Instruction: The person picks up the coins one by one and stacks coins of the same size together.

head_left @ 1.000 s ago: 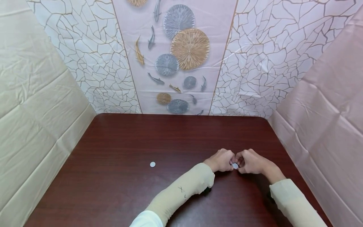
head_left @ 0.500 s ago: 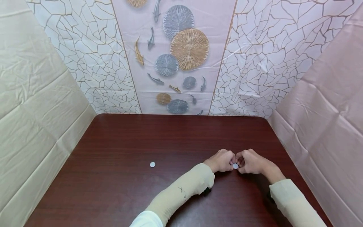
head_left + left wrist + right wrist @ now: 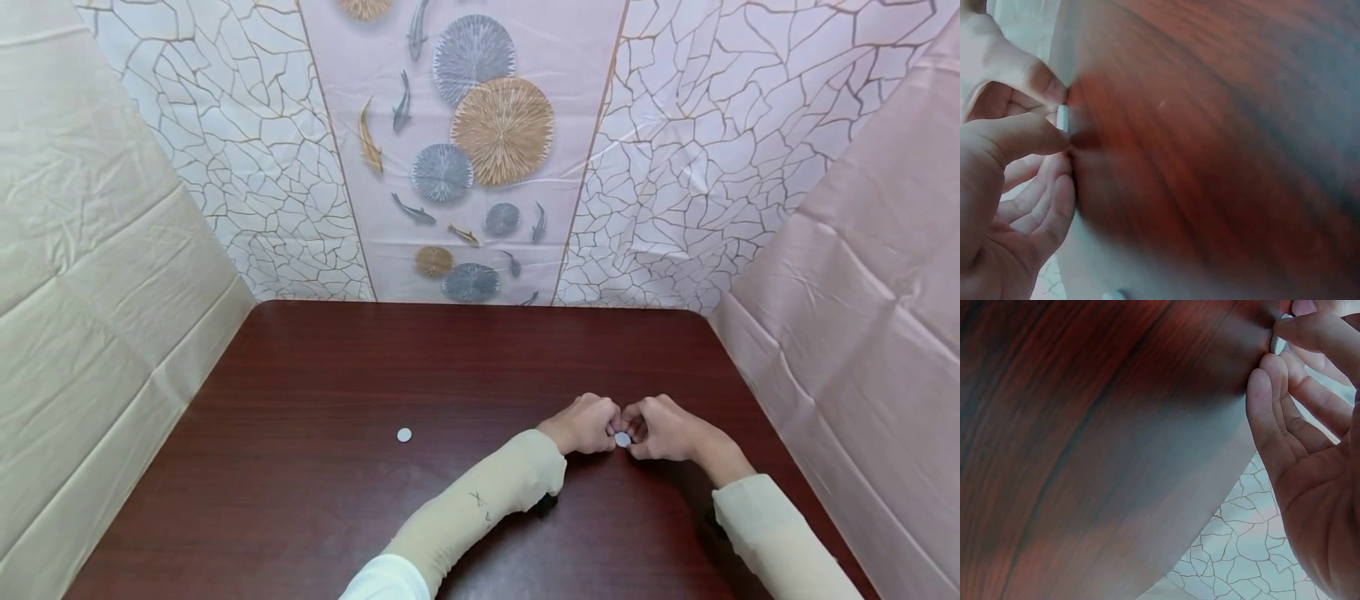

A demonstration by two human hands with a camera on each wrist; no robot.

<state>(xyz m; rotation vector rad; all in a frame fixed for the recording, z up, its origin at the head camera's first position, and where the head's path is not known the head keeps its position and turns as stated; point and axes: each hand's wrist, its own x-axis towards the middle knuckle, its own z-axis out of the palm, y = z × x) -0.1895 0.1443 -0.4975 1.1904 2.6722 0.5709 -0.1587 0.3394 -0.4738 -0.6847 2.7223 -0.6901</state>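
Observation:
A small, flat, round white disc [image 3: 622,439] lies between the two hands, low at the table's right part. My left hand [image 3: 588,423] pinches its left edge with thumb and curled fingers. From the other side my right hand [image 3: 666,427] pinches the opposite edge. In the left wrist view the disc [image 3: 1063,119] shows edge-on, close to the tabletop, between the two thumbs. The right wrist view has the disc [image 3: 1279,342] partly covered by the right thumb, with the fingers beneath. A second white disc [image 3: 404,435] lies alone, well left of the hands.
The dark red-brown wooden table [image 3: 315,367] has rounded far corners. Patterned cloth [image 3: 660,183] hangs behind it. Plain pale cloth walls, left [image 3: 112,292] and right [image 3: 862,275], close in its sides.

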